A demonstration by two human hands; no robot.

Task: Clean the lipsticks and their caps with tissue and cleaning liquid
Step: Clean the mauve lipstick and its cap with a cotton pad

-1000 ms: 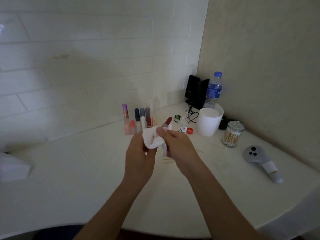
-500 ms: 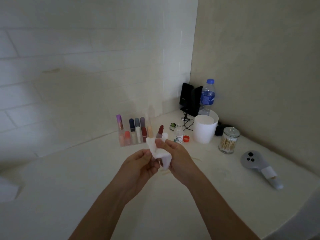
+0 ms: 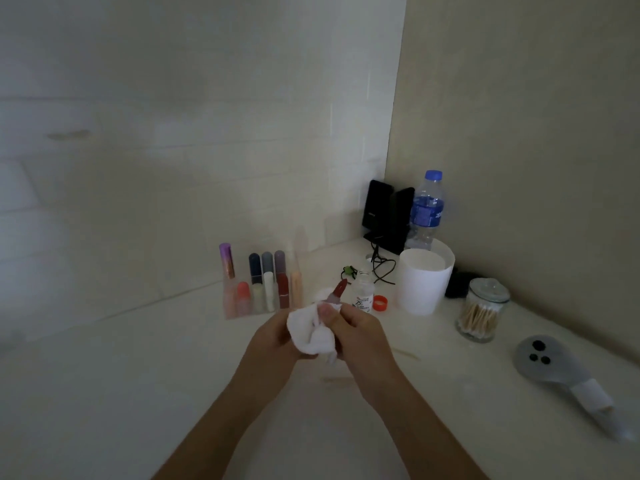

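My right hand grips an uncapped dark red lipstick, whose tip points up and away. My left hand holds a crumpled white tissue wrapped round the lower part of that lipstick. Behind the hands stands a clear organizer with several capped lipsticks in purple, blue, grey, red, white and peach. A small clear bottle of cleaning liquid stands open just beyond my right hand, its red cap lying beside it.
A white cup, a water bottle and black devices with cables fill the back corner. A glass jar of cotton swabs and a grey handheld device lie at the right on the white counter.
The view has tilted up, so the hands sit lower in the frame. My left hand has brought the tissue back up around the lipstick, against my right hand.
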